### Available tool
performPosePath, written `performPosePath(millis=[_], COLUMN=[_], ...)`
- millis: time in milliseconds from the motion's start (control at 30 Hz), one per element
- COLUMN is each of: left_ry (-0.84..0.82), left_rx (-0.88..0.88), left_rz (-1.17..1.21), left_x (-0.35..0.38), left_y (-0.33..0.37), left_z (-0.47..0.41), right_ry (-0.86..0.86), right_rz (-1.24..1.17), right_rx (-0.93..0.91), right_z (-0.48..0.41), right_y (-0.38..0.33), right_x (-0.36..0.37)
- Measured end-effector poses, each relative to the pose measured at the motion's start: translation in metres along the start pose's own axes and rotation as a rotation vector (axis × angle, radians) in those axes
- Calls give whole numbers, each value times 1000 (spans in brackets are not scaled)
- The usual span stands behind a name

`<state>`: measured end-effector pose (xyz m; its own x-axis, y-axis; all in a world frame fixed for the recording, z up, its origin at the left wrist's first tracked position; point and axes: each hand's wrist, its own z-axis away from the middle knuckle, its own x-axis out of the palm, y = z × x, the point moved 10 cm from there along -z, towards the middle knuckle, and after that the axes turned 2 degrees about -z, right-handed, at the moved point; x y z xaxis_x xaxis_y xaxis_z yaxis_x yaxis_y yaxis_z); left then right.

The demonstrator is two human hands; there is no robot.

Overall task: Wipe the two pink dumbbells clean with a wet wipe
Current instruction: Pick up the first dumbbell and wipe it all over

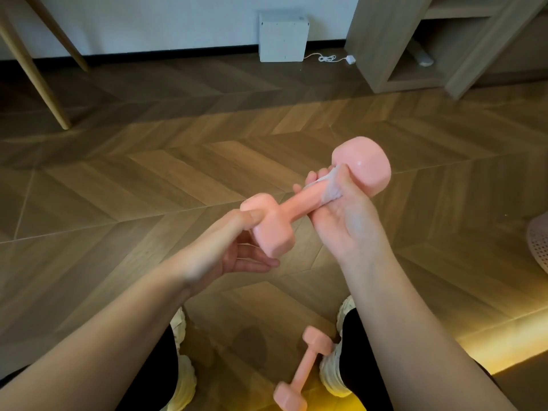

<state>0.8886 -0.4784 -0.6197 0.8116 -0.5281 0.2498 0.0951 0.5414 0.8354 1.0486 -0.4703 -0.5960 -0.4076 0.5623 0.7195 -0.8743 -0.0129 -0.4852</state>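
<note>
One pink dumbbell (299, 200) is held in the air in front of me, tilted up to the right. My left hand (234, 241) grips its near head, thumb on top and fingers beneath. My right hand (344, 215) curls round the handle just below the far head, with a white wet wipe (330, 186) bunched between its fingers and the handle. The second pink dumbbell (305, 369) lies on the wooden floor between my feet, by my right shoe.
My two white shoes (184, 381) stand on the herringbone floor (148, 179). A white box (283, 37) with a cable sits at the wall. Wooden shelving (415, 48) stands at the back right, table legs (35, 72) at the left, a pink mesh object (539, 244) at the right edge.
</note>
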Motion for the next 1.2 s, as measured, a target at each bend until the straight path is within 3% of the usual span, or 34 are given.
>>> performPosePath(millis=[167, 267, 333, 400, 567, 733, 967, 1200], left_ry=[129, 93, 83, 114, 241, 349, 520, 577], left_rx=[13, -39, -69, -82, -93, -184, -393, -544], left_rz=[-401, -722, -813, -767, -679, -543, -581, -729], left_x=[-17, 2, 12, 14, 2, -23, -103, -172], left_y=[13, 3, -8, -13, -16, -46, -126, -218], left_z=[0, -4, -6, -6, -15, -41, -109, -175], right_ry=[85, 30, -22, -59, 32, 38, 359, 568], right_rz=[170, 393, 530, 626, 688, 494, 752, 880], right_rx=[-3, 30, 46, 33, 20, 147, 154, 258], right_z=[2, 11, 16, 18, 7, -17, -92, -180], right_y=[22, 41, 48, 45, 39, 53, 64, 110], right_x=[-13, -12, -9, -4, -20, -43, -131, -220])
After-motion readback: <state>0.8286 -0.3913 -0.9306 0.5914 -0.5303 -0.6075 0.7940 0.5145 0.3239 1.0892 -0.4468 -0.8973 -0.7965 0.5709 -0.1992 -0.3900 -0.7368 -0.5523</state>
